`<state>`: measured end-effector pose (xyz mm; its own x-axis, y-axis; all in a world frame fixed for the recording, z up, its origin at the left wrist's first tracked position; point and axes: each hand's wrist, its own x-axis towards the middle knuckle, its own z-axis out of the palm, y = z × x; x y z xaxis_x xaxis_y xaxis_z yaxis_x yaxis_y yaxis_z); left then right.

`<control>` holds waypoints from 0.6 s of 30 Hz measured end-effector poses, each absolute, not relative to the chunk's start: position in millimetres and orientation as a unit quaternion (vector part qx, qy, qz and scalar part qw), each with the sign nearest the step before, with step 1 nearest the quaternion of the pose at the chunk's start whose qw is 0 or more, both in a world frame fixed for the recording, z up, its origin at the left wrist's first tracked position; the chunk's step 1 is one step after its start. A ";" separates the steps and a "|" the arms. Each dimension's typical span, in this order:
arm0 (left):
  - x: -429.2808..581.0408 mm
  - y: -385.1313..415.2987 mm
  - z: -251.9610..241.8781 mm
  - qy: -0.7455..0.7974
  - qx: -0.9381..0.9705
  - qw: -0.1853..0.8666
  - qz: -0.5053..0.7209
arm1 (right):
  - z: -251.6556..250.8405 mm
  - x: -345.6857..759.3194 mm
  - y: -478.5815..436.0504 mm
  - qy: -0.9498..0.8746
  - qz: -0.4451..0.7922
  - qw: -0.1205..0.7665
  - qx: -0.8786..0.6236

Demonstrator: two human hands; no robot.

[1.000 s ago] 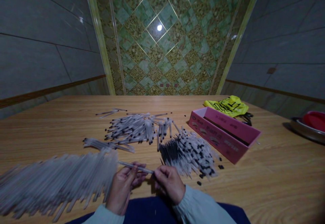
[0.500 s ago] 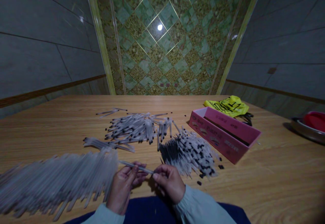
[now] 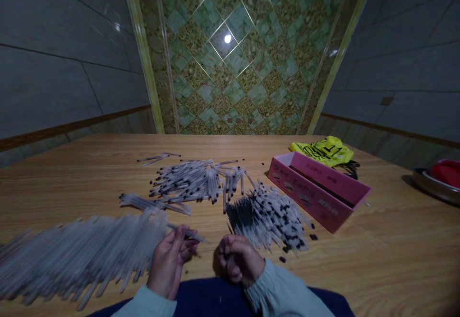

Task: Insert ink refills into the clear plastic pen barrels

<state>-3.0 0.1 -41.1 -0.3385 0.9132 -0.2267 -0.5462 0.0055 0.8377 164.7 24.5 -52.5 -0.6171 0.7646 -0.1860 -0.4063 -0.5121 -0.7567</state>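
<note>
My left hand [image 3: 172, 259] is closed on a thin translucent tube [image 3: 194, 236], its end pointing right. To the right, my right hand [image 3: 240, 261] is closed, fingers curled; what it holds, if anything, is too small to tell. A wide heap of long translucent tubes [image 3: 79, 254] lies left of my left hand. Beyond my right hand is a pile of short clear and black pieces [image 3: 280, 216]. Dark-tipped tubes [image 3: 190, 180] lie in a pile farther back, with a small bundle [image 3: 140, 203] nearer the left heap.
An open pink box [image 3: 316, 194] stands at the right, with a yellow bag [image 3: 323, 150] behind it. At the far right edge is a metal tray [image 3: 436, 187] with a red item [image 3: 447, 172]. Small black caps [image 3: 282, 259] lie on the wooden table [image 3: 395, 259].
My hands have moved apart. The right hand has come off the tube's end and its fingers have curled in, while the left hand keeps hold of the tube.
</note>
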 end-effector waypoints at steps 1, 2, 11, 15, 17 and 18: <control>-3.5 0.2 -42.0 0.460 0.201 0.537 0.678 | -51.4 165.3 24.7 -0.327 0.845 0.340 -0.251; -3.4 0.2 -42.8 0.463 0.209 0.537 0.674 | -50.7 165.6 24.6 -0.316 0.854 0.328 -0.253; -0.5 2.2 -48.8 0.488 0.265 0.539 0.633 | -37.1 170.7 17.8 -0.598 0.674 0.265 -0.344; -8.0 6.5 -50.7 0.473 0.210 0.516 0.682 | -9.8 196.7 28.1 -0.687 0.634 0.135 -0.329; -10.5 7.1 -52.3 0.471 0.206 0.504 0.695 | 1.9 213.3 39.0 -0.729 0.557 0.144 -0.371; -11.4 7.1 -53.3 0.471 0.205 0.497 0.700 | 5.9 220.9 45.0 -0.743 0.508 0.159 -0.405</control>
<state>-11.4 7.1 -53.3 -0.4226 0.8880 -0.1811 -0.5018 -0.0629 0.8627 220.9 45.0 5.9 -0.6215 0.7636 -0.1750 0.4397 0.1551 -0.8847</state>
